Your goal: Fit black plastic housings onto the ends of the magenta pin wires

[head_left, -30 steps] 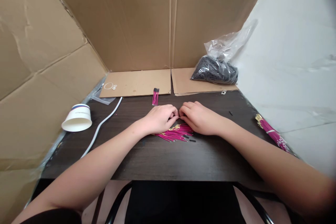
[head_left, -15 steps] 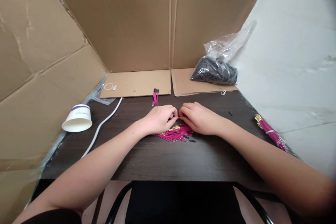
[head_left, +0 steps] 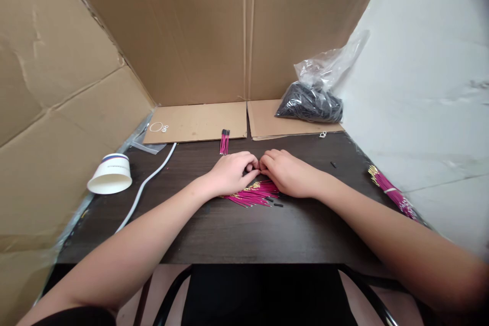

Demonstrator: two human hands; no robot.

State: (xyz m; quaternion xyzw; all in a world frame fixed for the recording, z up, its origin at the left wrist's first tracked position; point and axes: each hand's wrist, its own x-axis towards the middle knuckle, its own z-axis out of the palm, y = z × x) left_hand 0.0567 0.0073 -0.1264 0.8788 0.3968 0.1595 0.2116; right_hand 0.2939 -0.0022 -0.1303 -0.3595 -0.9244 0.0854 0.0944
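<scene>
My left hand [head_left: 236, 170] and my right hand [head_left: 287, 172] meet fingertip to fingertip over the table, both closed in a pinch. Whatever lies between the fingertips is too small and too covered to make out. Just below them spreads a loose pile of magenta wires [head_left: 250, 197] with gold-coloured tips, partly under my hands. Short black sleeves [head_left: 278, 206] lie at the pile's right edge. Beyond my left hand is a small row of magenta wires with black ends [head_left: 224, 141], resting against the cardboard's edge.
A clear bag of black pieces [head_left: 310, 103] sits on flat cardboard [head_left: 198, 121] at the back. To the right lies a tied bundle of magenta wires [head_left: 390, 191]. A white paper cup [head_left: 110, 174] and a white cable [head_left: 142, 187] are on the left. Cardboard walls enclose the table [head_left: 229, 239].
The whole view has shifted slightly. Both hands stay together in nearly the same pinch; the small tip seen between the fingers earlier is now harder to see.
</scene>
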